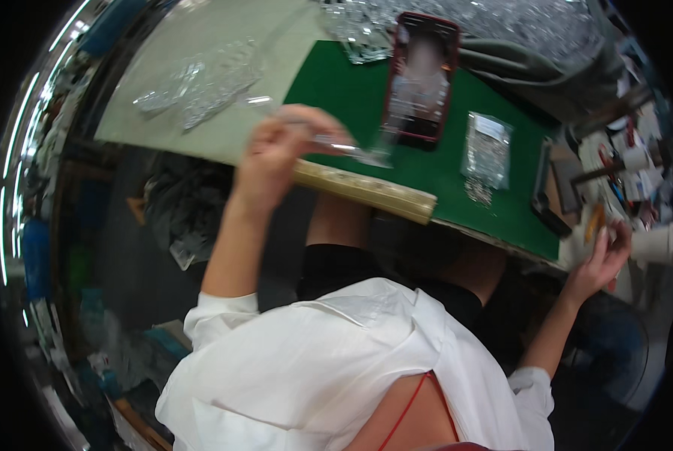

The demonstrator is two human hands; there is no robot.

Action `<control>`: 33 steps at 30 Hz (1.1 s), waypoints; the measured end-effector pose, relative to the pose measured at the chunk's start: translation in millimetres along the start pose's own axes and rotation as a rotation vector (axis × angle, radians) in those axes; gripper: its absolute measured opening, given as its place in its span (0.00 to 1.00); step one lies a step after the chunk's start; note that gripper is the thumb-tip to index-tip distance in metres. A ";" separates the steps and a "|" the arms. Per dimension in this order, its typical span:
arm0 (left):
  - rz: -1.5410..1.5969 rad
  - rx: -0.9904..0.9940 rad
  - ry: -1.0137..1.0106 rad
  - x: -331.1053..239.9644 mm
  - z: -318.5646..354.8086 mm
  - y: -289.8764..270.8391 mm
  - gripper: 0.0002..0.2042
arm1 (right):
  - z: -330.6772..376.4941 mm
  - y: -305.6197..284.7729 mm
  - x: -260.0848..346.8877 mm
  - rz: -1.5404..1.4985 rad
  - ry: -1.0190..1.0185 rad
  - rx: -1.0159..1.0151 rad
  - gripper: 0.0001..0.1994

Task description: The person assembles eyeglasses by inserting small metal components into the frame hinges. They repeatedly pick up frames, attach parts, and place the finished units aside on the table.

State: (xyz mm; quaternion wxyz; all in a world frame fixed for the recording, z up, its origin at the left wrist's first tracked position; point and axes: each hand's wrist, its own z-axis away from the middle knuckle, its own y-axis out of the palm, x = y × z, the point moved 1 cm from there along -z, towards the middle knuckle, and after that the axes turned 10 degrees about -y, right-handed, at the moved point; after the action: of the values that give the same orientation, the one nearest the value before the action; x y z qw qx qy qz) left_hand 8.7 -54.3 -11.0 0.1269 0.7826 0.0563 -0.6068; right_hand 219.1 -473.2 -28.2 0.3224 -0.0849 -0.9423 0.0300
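Okay, far left on the pale sheet (201,45) lie clear bags (201,83), crumpled, apart from the hands. Left hand (276,154) is raised at the table edge, fingers curled and pinching a clear bag (351,149) that sticks out rightward over the green mat (351,94). A wooden strip (366,192) lies along the mat's near edge, just under that hand. Phone (419,79) in a red case lies on the mat, upper middle. Right of it, a small packet (487,150) of tiny parts, on the mat. Right hand (603,259) is off the table's right end, fingers loosely curled; cannot tell if it holds anything. White sleeves on both arms.
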 end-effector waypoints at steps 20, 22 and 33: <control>-0.883 -0.399 -0.615 -63.8 38.6 -214.2 0.19 | 37.3 56.3 25.0 -0.040 0.027 0.323 0.05; -1.438 -0.248 -0.190 -73.9 22.7 -218.0 0.24 | 39.4 62.0 25.6 -0.047 0.043 0.317 0.05; -1.849 0.132 -0.455 -70.4 -25.3 -199.8 0.32 | 44.1 79.9 14.5 0.245 -0.058 0.365 0.05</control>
State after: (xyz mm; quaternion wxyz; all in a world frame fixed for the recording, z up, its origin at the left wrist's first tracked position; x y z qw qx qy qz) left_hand -34.2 149.2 36.6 -0.4394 0.2969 0.5924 -0.6066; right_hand 192.1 -392.0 -63.2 0.2991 -0.1382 -0.9128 0.2414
